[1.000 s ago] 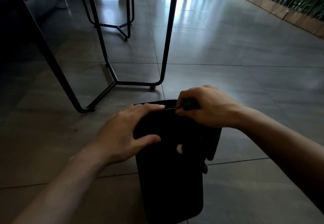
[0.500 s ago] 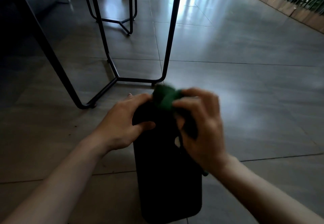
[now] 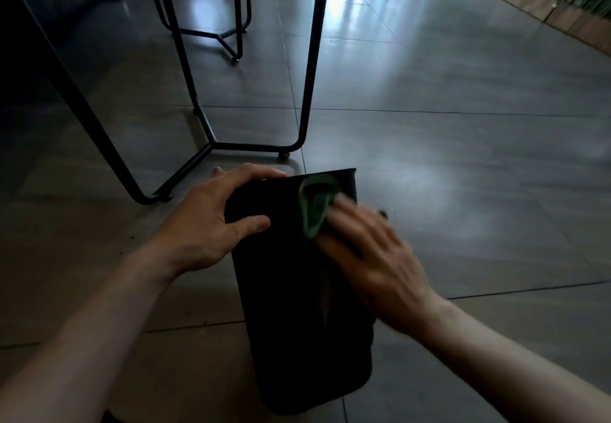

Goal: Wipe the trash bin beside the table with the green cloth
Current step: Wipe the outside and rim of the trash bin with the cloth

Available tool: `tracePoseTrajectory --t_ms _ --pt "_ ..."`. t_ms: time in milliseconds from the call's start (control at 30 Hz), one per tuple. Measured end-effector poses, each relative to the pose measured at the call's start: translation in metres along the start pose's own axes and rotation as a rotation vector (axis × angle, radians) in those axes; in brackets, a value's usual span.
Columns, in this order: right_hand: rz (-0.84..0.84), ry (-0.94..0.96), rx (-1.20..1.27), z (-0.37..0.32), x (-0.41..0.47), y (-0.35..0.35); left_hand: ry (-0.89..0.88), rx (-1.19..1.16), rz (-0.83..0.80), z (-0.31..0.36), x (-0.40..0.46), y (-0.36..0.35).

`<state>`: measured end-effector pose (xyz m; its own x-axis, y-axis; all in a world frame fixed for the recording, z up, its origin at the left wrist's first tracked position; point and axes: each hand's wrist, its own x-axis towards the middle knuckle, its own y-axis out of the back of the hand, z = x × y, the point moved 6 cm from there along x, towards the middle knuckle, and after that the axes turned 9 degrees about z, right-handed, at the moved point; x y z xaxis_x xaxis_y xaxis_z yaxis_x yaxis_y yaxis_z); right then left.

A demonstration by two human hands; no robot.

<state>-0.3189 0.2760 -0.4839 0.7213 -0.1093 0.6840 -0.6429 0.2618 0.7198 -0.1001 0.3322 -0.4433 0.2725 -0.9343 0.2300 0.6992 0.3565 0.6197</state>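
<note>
A tall black trash bin (image 3: 297,316) stands on the tiled floor in the lower middle of the head view. My left hand (image 3: 211,221) grips the bin's upper left edge, fingers over the rim and thumb on the near side. My right hand (image 3: 370,257), blurred by motion, presses the green cloth (image 3: 315,206) flat against the bin's near face close to the top right. Only a folded part of the cloth shows past my fingertips; the rest is hidden under the hand.
The black metal table legs and base frame (image 3: 251,146) stand just behind the bin, to the left. A second metal frame (image 3: 228,37) is farther back. A wooden planter edge with green plants (image 3: 542,2) runs along the far right. Grey floor tiles (image 3: 463,174) lie right of the bin.
My right hand has turned over and come down from the bin's top rim onto its near face, spreading flat over the green cloth. My left hand stays on the upper left edge.
</note>
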Motion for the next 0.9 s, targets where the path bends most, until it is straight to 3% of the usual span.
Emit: tracePoseTrajectory --t_ms 67,133,267,333,400,500,567,633,767,833,900 --pt "0.098 -0.179 0.000 0.016 0.023 0.001 0.007 0.000 -0.007 0.001 -0.001 0.001" --pt "0.093 -0.139 0.025 -0.003 0.018 -0.005 -0.002 -0.005 0.000 0.002 -0.001 0.002" --pt "-0.132 0.320 0.003 -0.080 -0.058 -0.013 0.013 -0.025 -0.005 0.004 -0.002 0.001" --pt "-0.180 0.444 -0.024 -0.083 -0.069 -0.009 0.001 -0.017 -0.023 0.007 -0.002 -0.002" --pt "-0.125 0.380 -0.009 -0.063 -0.043 -0.004 -0.005 -0.012 -0.032 0.010 -0.001 -0.004" --pt "0.077 0.013 -0.022 -0.010 0.015 0.005 -0.027 -0.030 -0.016 0.016 0.000 0.000" --pt "0.123 -0.160 -0.027 0.000 0.022 0.002 -0.014 -0.034 -0.015 0.018 0.001 0.001" --pt "0.071 -0.081 -0.011 -0.027 -0.003 -0.005 0.001 -0.025 -0.024 0.018 0.000 0.000" --pt "-0.218 0.356 0.074 -0.092 -0.069 -0.001 -0.004 -0.009 -0.024 0.017 -0.001 -0.001" --pt "-0.225 0.287 0.146 -0.083 -0.056 0.011 -0.007 -0.009 -0.021 0.018 -0.002 -0.001" --pt "-0.237 0.061 0.270 -0.064 -0.025 0.023 0.012 -0.021 -0.014 0.017 -0.002 0.001"
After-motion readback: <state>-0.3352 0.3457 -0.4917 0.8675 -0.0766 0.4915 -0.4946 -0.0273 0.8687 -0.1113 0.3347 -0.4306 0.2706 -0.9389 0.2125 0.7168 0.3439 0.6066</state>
